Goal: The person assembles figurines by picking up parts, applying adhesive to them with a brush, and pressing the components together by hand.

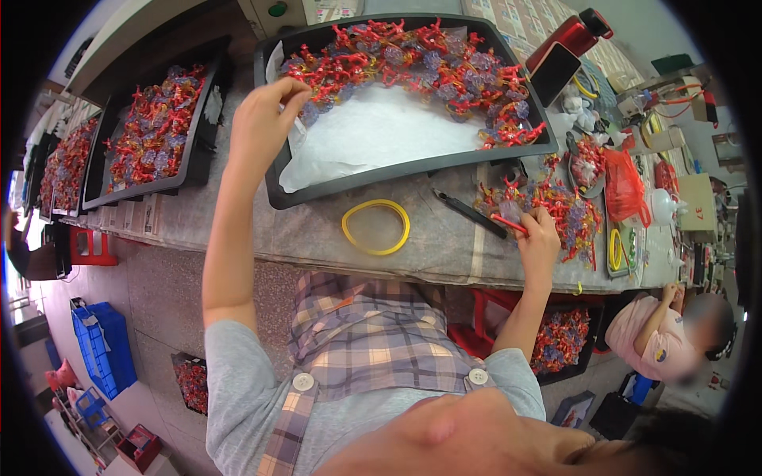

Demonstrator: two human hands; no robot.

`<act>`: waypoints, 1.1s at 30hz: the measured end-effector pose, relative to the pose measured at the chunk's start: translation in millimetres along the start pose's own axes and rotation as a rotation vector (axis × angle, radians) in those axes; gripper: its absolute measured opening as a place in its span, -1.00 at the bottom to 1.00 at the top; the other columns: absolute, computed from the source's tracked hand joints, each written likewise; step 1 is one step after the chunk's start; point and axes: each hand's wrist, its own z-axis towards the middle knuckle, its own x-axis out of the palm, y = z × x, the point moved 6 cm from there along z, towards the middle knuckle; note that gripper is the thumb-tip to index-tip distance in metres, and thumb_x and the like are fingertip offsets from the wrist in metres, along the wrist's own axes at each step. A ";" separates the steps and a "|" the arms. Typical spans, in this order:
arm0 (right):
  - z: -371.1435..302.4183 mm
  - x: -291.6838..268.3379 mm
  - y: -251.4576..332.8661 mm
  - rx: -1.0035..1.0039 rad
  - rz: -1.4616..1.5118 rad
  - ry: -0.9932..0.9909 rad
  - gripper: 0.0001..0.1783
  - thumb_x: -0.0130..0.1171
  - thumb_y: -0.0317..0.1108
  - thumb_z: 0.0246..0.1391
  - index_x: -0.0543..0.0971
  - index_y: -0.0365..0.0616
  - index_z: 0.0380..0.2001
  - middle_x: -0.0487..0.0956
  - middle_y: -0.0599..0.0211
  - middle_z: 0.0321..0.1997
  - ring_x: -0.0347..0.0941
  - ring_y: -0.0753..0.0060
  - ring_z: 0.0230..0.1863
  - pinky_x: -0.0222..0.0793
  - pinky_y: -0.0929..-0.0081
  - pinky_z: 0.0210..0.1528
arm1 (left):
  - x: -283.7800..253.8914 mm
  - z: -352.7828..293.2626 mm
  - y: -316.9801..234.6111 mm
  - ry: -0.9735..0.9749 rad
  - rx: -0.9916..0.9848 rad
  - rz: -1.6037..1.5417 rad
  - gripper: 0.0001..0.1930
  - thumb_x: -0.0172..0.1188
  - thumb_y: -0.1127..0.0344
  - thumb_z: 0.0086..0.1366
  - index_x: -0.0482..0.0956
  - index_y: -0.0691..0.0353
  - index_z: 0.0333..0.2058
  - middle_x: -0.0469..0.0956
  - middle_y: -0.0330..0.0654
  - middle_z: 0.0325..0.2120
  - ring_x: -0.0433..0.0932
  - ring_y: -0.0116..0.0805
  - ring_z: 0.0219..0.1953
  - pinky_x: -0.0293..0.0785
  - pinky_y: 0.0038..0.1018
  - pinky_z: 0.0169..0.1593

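Head view: holding a thin, straight red stick [509,225] in the right grip [540,240], pinched tight between thumb and fingers. Bending the fingers close together at the left grip [268,113], over the left end of a big black plastic tray [476,161]. Cannot tell if pinching anything there, or touching the tray's load. Right by the left fingertips, and on around the back and right side of the tray, can see lots of small, shiny red and purple plastic toys [397,57]. Below and right of the left grip, can see a smooth white sheet [389,131] in the tray. Just beside the right grip, can see a messy red, purple and yellow heap of toys [573,216] on the grey-covered table [302,238]. Left of the right grip, near the stick, can spot a long, thin black tool [470,212], lying on a slant. Farther left of the right grip, in front of the tray, can spot a flat yellow ring [379,251]. Well right of the right grip, can find a bright red plastic bag [627,188]. Left of the left grip, can find a smaller black plastic tray [197,159] with more such toys inside.
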 end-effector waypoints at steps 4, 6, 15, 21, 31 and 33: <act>-3.6 -5.8 6.0 0.020 0.001 -0.030 -0.75 0.20 -0.47 -0.20 0.56 -0.10 -0.32 0.44 0.29 -0.42 0.42 0.21 -0.38 0.34 0.37 -0.34 | 27.8 32.7 17.9 0.012 0.332 0.619 -0.76 0.25 0.18 0.00 0.57 0.20 -0.41 0.51 -0.14 -0.48 0.50 -0.24 -0.31 0.40 -0.37 -0.25; -8.4 -7.1 -0.5 0.143 0.030 0.027 -0.72 0.24 -0.43 -0.23 0.57 -0.04 -0.31 0.44 0.32 -0.40 0.42 0.23 -0.32 0.34 0.33 -0.30 | 49.9 35.1 24.0 0.110 0.341 0.764 -0.74 0.27 0.14 -0.04 0.58 0.18 -0.43 0.50 -0.16 -0.47 0.48 -0.23 -0.27 0.39 -0.33 -0.21; -8.8 -27.4 31.8 0.154 0.458 -0.242 -0.90 0.18 -0.51 -0.07 0.58 -0.17 -0.40 0.43 0.28 -0.56 0.39 0.42 -0.56 0.25 0.55 -0.51 | 57.9 52.5 37.2 0.136 0.339 0.779 -0.73 0.25 0.11 -0.02 0.57 0.20 -0.46 0.50 -0.15 -0.41 0.49 -0.18 -0.27 0.39 -0.30 -0.20; -8.2 -24.8 71.4 0.136 0.921 -0.178 -0.86 0.05 -0.61 -0.01 0.57 -0.31 -0.36 0.42 0.44 -0.55 0.31 0.68 -0.51 0.14 0.76 -0.45 | 1.2 30.5 -1.2 0.007 0.131 0.123 -0.74 0.11 0.19 0.19 0.50 0.29 -0.30 0.57 -0.07 -0.48 0.57 -0.24 -0.42 0.42 -0.47 -0.35; 3.0 17.7 136.9 0.057 1.190 0.102 -0.70 0.17 -0.60 -0.09 0.58 -0.18 -0.21 0.50 0.30 -0.29 0.40 0.65 -0.43 0.23 0.79 -0.46 | 81.7 -113.2 -50.4 0.593 -0.141 -0.475 -0.82 0.13 0.34 0.18 0.50 0.35 -0.32 0.52 -0.18 -0.59 0.51 -0.50 -0.52 0.41 -0.58 -0.41; -4.6 31.3 133.1 0.116 1.239 0.166 -0.71 0.17 -0.59 -0.07 0.57 -0.20 -0.20 0.52 0.32 -0.32 0.44 0.63 -0.37 0.27 0.77 -0.41 | 87.8 -117.1 -47.3 0.609 -0.214 -0.509 -0.84 0.13 0.36 0.19 0.50 0.35 -0.33 0.51 -0.23 -0.58 0.49 -0.54 -0.50 0.40 -0.60 -0.39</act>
